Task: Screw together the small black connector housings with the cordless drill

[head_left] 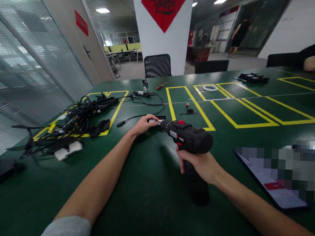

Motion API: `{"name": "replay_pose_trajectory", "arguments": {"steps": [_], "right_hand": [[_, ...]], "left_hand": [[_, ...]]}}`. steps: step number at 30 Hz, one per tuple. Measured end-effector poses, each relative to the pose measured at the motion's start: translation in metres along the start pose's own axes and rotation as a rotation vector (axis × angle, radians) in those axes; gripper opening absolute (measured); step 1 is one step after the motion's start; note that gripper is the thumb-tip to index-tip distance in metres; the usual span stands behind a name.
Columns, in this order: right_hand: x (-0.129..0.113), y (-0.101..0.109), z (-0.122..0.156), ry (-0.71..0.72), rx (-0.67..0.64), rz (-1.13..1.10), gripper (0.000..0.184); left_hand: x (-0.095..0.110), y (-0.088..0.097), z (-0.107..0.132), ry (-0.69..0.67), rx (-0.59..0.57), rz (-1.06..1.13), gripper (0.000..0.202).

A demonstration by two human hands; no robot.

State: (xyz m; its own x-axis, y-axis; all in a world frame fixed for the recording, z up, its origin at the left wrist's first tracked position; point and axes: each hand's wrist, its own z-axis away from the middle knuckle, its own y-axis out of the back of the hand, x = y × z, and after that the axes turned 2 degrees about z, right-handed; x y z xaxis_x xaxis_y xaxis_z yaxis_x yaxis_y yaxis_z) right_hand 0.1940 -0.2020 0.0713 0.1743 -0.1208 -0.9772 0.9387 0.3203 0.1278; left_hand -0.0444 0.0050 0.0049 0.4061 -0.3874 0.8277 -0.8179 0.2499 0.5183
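My right hand (194, 162) is wrapped round the handle of a black cordless drill (188, 135) with red details. The drill lies level and points left, its bit reaching to the fingertips of my left hand (145, 124). Those fingers are closed on a small black-and-silver part (154, 121) on the green table (147, 202). What kind of part it is I cannot make out, and my fingers partly hide it. Just beyond, a cable (139, 114) with a black plug runs across the table.
Tangled black cables (86, 114) lie at the left. An orange-handled screwdriver (161, 86), a small black piece (190, 111) and a white ring (210, 88) lie farther back. At right lies a tablet-like panel (270, 180). One person sits far right; another stands in the background.
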Motion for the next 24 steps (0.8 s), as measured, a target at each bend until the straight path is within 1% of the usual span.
{"name": "replay_pose_trajectory", "arguments": {"steps": [5,20,24], "right_hand": [[-0.0001,-0.0007,0.0007,-0.015,0.021,0.023,0.010],[-0.0024,-0.0015,0.0026,-0.015,0.014,0.035,0.010],[0.0007,-0.0014,0.0017,-0.030,0.021,0.031,0.012]], "left_hand": [[0.0017,0.0006,0.0003,0.005,-0.002,-0.012,0.035],[0.0022,0.0000,0.0000,-0.027,0.000,-0.013,0.033],[0.0040,-0.0009,0.0007,-0.003,0.002,-0.001,0.035]]}}
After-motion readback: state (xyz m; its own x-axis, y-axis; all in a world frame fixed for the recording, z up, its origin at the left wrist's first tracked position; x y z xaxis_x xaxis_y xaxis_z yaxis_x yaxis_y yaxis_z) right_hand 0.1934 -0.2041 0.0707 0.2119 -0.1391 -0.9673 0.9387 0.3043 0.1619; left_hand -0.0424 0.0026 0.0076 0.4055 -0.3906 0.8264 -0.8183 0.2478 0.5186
